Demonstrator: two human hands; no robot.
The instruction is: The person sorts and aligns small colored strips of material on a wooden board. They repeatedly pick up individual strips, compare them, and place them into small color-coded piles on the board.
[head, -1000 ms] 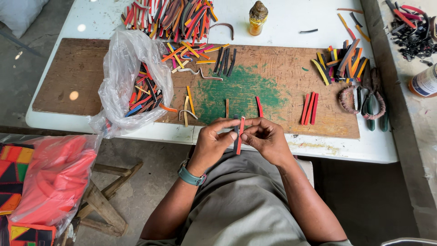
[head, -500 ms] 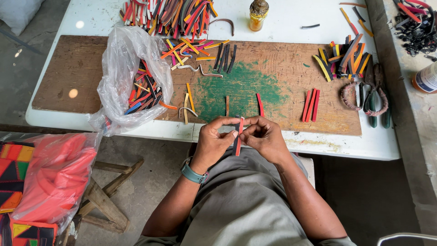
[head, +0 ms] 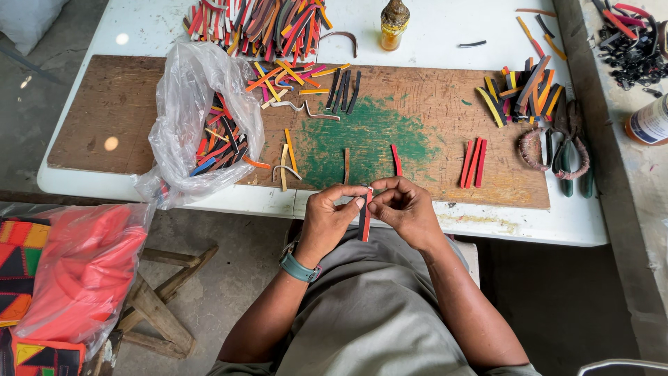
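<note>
My left hand [head: 328, 217] and my right hand [head: 404, 209] meet just below the table's front edge. Together they pinch a short red and black strip [head: 364, 221], held upright between the fingertips. A teal band is on my left wrist. On the brown board [head: 104, 118] ahead lie a single red strip [head: 396, 159], a brown strip [head: 346, 166] and three red strips [head: 473, 163] side by side. A clear plastic bag [head: 198, 118] holding coloured strips sits at the board's left.
A heap of coloured strips [head: 257, 24] and a small amber bottle [head: 393, 24] stand at the table's back. More strips [head: 523, 94], green-handled pliers [head: 570, 150] and a coiled cord lie right. A red bag [head: 83, 271] and a wooden stool are on the floor left.
The hands have stayed at the table edge with the strip between them; the fingers have shifted slightly along it. The view has drifted a little.
</note>
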